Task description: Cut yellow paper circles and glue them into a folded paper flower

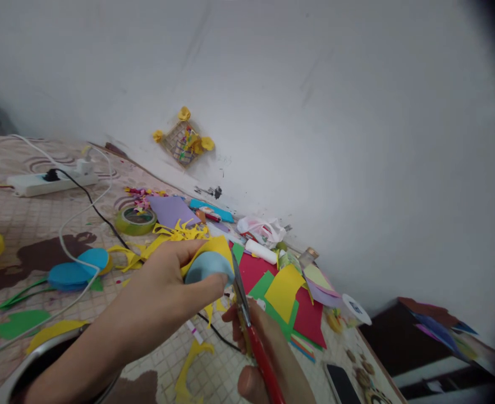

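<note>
Pale grey wall rises behind one table surface, its back edge running along the wall's foot. Above the middle of that surface are my two hands: the left closed in a pinch, the right curled round one pair of scissors by its red handle. One round, metal-rimmed container stands on the near side, partly behind my left forearm. Red paper, whose sheets I cannot count, spreads toward the back edge, with one curved yellow sheet over it. One white power strip, holding two plugs, lies toward the left end of the back edge. Between my left thumb and fingers I hold one yellow paper piece and one light blue disc against it; the scissor blades are right beside the yellow piece, touching or not I cannot tell. One tape roll and two overlapping blue ovals lie left of my hands. One phone rests near the back edge's right stretch.
</note>
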Action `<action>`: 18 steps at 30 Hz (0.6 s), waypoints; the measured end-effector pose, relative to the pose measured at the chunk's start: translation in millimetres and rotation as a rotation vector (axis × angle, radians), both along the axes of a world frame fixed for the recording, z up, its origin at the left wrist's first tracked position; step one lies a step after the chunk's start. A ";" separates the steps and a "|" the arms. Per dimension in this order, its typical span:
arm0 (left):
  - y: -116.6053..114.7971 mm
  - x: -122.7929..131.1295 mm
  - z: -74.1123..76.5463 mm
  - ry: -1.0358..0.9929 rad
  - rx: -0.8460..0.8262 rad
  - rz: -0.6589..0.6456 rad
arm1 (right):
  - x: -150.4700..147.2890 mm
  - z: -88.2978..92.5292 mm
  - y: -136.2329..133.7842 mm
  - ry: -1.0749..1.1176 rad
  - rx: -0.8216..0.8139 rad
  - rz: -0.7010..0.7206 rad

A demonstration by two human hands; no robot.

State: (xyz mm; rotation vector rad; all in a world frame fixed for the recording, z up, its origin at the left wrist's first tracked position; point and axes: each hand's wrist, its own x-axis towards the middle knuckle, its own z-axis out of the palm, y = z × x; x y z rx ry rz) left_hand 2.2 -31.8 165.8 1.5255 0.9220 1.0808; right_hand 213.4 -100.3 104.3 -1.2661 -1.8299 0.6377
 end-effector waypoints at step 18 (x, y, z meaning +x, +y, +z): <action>6.0 -3.3 -4.2 -0.105 -0.047 -0.130 | 0.2 0.1 -2.9 -0.119 0.096 -0.033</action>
